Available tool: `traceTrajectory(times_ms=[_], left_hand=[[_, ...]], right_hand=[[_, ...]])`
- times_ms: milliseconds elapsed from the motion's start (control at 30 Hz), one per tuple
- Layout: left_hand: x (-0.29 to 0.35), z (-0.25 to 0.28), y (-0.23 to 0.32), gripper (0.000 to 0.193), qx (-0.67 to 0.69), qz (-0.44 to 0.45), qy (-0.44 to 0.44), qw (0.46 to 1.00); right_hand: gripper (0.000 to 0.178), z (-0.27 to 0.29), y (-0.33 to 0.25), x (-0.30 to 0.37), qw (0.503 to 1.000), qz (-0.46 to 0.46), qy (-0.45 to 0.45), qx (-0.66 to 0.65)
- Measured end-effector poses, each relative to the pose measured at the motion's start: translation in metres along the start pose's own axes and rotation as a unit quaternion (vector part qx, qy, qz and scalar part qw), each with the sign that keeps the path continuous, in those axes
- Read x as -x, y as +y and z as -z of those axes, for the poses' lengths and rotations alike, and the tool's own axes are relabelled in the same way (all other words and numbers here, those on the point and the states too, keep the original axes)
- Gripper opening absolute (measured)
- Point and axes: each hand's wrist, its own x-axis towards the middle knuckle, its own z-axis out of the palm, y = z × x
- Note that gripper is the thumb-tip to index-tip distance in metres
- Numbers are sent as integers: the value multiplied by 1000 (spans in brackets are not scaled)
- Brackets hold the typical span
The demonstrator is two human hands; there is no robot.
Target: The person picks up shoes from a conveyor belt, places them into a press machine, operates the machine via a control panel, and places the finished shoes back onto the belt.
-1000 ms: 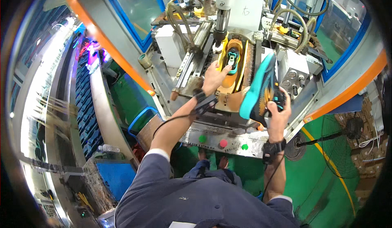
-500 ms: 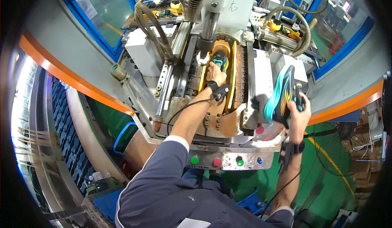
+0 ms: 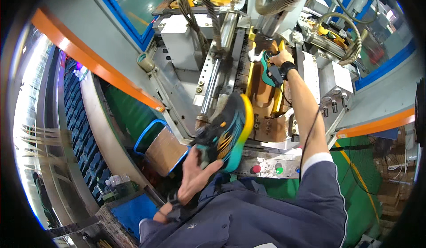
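Note:
In front of my body, my left hand (image 3: pixel 195 179) grips a black sports shoe (image 3: pixel 228 134) by one end. Its thick sole runs from teal to yellow, and orange stripes mark its side. My right hand (image 3: pixel 282 59) reaches into the press cavity (image 3: pixel 264 98) and is closed on a second shoe (image 3: pixel 267 72) with a teal sole and dark upper. This shoe sits tilted in the cavity, partly covered by the hand and its wrist strap. Yellow pads (image 3: pixel 278 99) line the cavity, below a metal piston (image 3: pixel 271 25).
A control panel with a red button (image 3: pixel 255 169) and a green button (image 3: pixel 279 168) runs along the press front. Metal rods (image 3: pixel 212 83) and ribbed hoses (image 3: pixel 195 8) flank the cavity. At left are a blue-framed stool (image 3: pixel 164 152) and a curved conveyor (image 3: pixel 91 128).
My left hand has left the cavity and now holds a shoe at lower left. My right hand has moved from the right side into the cavity with a shoe. The view has shifted left.

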Motion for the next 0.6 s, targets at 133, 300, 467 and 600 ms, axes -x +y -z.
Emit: traceTrajectory(times_ms=[133,300,467,600], left_hand=[[49,47,-4,58,-46,22,139,989],[88,52,-29,51,84,-29,270,959],[116,40,-56,46,92,-44,343,934],[130,28,-80,39,108,-3,391,914]], right_hand=[[47,-65,-5,2,996,18,91,5],[47,-72,-15,0,996,5,89,21],[59,-29,-9,105,968,206,124,-73],[26,-61,26,277,865,452,3,-217]])
